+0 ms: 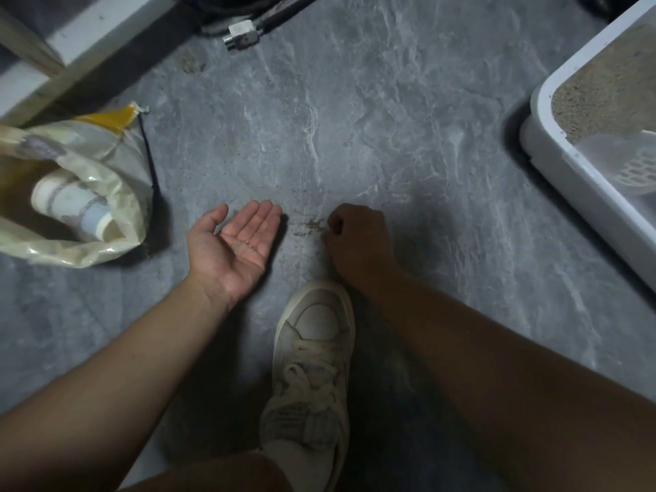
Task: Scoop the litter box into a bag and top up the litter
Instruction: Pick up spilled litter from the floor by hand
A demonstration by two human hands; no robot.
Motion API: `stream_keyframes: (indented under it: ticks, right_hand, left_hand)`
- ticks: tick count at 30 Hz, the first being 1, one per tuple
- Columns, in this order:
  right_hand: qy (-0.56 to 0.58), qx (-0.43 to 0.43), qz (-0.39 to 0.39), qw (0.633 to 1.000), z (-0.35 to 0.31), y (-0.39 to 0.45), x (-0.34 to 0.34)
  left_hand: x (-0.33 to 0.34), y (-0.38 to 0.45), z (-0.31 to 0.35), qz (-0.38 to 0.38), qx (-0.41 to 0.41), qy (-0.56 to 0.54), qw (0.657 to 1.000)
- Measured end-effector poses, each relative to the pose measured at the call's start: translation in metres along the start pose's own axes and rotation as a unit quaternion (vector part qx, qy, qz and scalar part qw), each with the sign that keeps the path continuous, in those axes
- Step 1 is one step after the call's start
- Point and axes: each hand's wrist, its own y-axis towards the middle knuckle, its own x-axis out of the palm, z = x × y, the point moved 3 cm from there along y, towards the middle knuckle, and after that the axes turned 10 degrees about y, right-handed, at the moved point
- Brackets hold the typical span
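Left hand [237, 243] palm up, fingers straight and together, low over grey stone floor [355, 118], few tiny grains [245, 244] on palm. Right hand [358, 239] just right of it, knuckles up, fingers curled in tight near floor; cannot tell whether anything pinched. Small smear of spilled litter [309, 225] on floor between the two hands, touching neither. White shoe [314, 367] just below the hands, toe pointing at them. Litter box [568, 179] well right of the hands at frame edge, white rim, sandy litter inside, pale slotted scoop [624, 165] lying in near corner. Crumpled cream-and-yellow bag [88, 193] well left of left hand, mouth open, white cup [71, 204] on its side inside. Metal fitting [242, 35] on black hose far above the hands. Wooden frame [39, 65] above bag.
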Motion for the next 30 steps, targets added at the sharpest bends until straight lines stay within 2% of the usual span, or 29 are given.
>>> stream_keyframes:
  ticks: [3,6,12,21,27,30]
  right_hand:
    - [-0.083,-0.031,-0.037,0.995,-0.010,0.008,0.009]
    - [-0.194,-0.091,-0.053,0.975,-0.024,0.009,0.013]
    - [-0.252,-0.116,-0.042,0.960,-0.037,0.015,0.018]
    - [-0.285,-0.181,-0.061,0.939,-0.046,0.010,0.025]
    - [-0.252,-0.134,-0.052,0.957,-0.040,0.020,0.032]
    - [-0.171,-0.076,-0.033,0.982,-0.033,0.020,0.033]
  left_hand:
    - [-0.001,-0.001,-0.001,-0.004,-0.001,0.004,1.000]
    - [-0.002,-0.001,0.000,-0.007,-0.004,0.009,1.000]
    - [-0.001,0.000,0.001,-0.009,-0.011,0.010,1.000]
    - [0.005,-0.003,0.004,-0.013,-0.010,0.022,1.000]
    - [0.004,-0.004,0.003,-0.011,-0.009,0.027,1.000]
    - [0.004,-0.003,-0.001,-0.009,-0.012,0.033,0.999]
